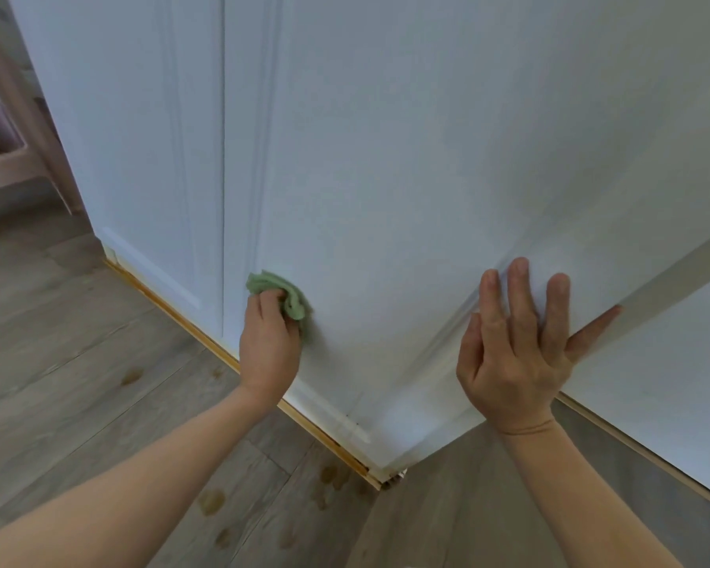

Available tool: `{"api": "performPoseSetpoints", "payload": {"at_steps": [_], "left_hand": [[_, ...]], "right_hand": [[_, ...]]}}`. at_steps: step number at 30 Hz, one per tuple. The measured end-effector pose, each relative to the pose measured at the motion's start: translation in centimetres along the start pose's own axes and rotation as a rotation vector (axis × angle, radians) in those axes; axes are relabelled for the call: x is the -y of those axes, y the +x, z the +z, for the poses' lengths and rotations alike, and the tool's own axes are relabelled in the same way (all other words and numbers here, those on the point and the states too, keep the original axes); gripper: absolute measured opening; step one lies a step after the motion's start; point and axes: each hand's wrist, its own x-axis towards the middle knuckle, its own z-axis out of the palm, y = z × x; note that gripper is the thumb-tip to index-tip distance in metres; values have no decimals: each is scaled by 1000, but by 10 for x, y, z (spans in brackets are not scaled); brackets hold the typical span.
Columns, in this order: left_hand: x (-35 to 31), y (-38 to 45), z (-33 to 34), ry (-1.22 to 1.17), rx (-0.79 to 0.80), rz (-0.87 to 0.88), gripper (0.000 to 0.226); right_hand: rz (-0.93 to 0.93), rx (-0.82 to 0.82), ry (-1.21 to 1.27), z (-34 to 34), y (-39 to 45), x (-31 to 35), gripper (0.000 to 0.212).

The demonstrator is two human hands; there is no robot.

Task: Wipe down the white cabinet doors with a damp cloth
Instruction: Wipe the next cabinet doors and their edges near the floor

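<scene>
While the head camera looks down along a white cabinet, the left hand grips a bunched green cloth, fingers curled round it, and presses it against the lower part of the open white cabinet door. That cloth sits near the door's left edge, just beside the vertical seam that parts it from the neighbouring white door on the left, and a short way above the bottom rail. The right hand lies flat on the same open door farther right, fingers straight and spread over the raised moulding, the thumb hooked round the door's free edge; it holds nothing. Both forearms are bare and reach in from the bottom of the view. The door stands swung out from the cabinet, its lower corner over the floor. A light wooden plinth strip runs along the cabinet's foot. Below lies grey wood-look flooring marked with several brownish spots. At far left, blurred, stands a pinkish piece of furniture that I cannot identify.
</scene>
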Motion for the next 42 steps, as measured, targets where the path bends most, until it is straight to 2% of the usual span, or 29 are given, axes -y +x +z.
{"api": "performPoseSetpoints", "payload": {"at_steps": [3, 4, 5, 8, 10, 12, 15, 17, 20, 24, 25, 27, 30, 32, 34, 37, 38, 40, 42], "left_hand": [[-31, 30, -13, -11, -94, 350, 24], [-31, 37, -14, -12, -117, 368, 26], [-23, 37, -13, -13, -117, 300, 27], [22, 20, -9, 24, -6, -120, 31], [37, 14, -9, 77, 78, -224, 31], [22, 25, -12, 52, 32, -180, 30], [-11, 55, -24, -17, -118, 73, 32], [-5, 69, -29, -29, -173, 128, 35], [37, 62, -21, 6, -151, 1, 33], [98, 24, 0, 126, 150, -265, 29], [102, 20, 1, 125, 184, -313, 30], [90, 21, 2, 96, 136, -282, 31], [45, 41, -4, 19, -57, -106, 29], [39, 49, -6, 13, -112, -6, 29], [62, 40, -5, 72, -27, -64, 30], [100, 11, 6, 162, 232, -355, 34], [103, 5, 9, 154, 270, -397, 34], [89, 2, 14, 112, 215, -396, 30], [60, 5, 13, 79, 114, -303, 25]], "right_hand": [[6, 1, -5, 1, 1, 2, 63], [5, -1, -5, 1, 1, 2, 62], [6, 3, -3, 0, 1, 3, 61], [11, 12, -11, -1, 2, 3, 60], [5, 20, -13, -1, 3, 3, 59], [4, 31, -14, -3, 3, 3, 59], [10, 28, -24, -2, 2, 3, 60], [4, 18, -22, -2, 1, 3, 60], [1, -1, -23, 0, 1, 2, 58], [-15, -5, -23, 1, -1, 2, 59], [-13, -6, -21, 1, -2, 2, 59], [-2, -5, -27, 1, -2, 3, 59], [3, -2, -27, 2, -1, 3, 60], [15, -4, -26, 2, -1, 3, 62], [19, -6, -24, 1, -2, 3, 61], [13, -7, -27, 1, -1, 5, 58], [12, -7, -30, 1, -1, 5, 58], [3, -4, -30, 2, -1, 5, 58], [3, 9, -29, 1, -1, 4, 59]]}}
